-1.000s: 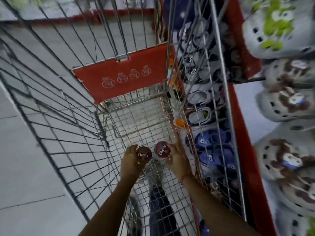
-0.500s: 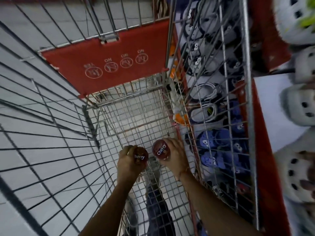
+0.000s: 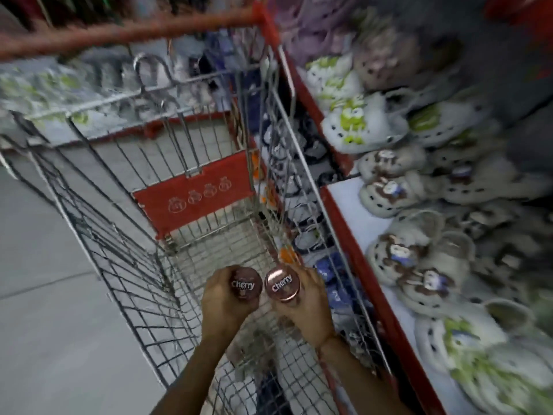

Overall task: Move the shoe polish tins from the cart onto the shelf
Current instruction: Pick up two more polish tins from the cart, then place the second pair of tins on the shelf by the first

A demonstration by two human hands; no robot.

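Two round dark-red shoe polish tins with "Cherry" on their lids are held side by side inside the wire cart [image 3: 125, 265]. My left hand [image 3: 223, 307] grips the left tin [image 3: 246, 283] from below. My right hand [image 3: 305, 307] grips the right tin [image 3: 282, 285], whose lid catches the light. Both tins hover above the cart's wire floor, near its right wall. The white shelf [image 3: 348, 205] with a red front edge runs along the right of the cart.
Many white clogs [image 3: 398, 193] with brown or green decorations crowd the shelf. A red child-seat flap [image 3: 194, 193] stands at the cart's far end below the red handle [image 3: 119, 34]. Lower shelves show dark sandals through the cart wall. Grey floor tiles lie at left.
The view has swung upward, bringing the cart handle and more of the shelf into sight. Both hands still hold their tins close together and have lifted slightly.
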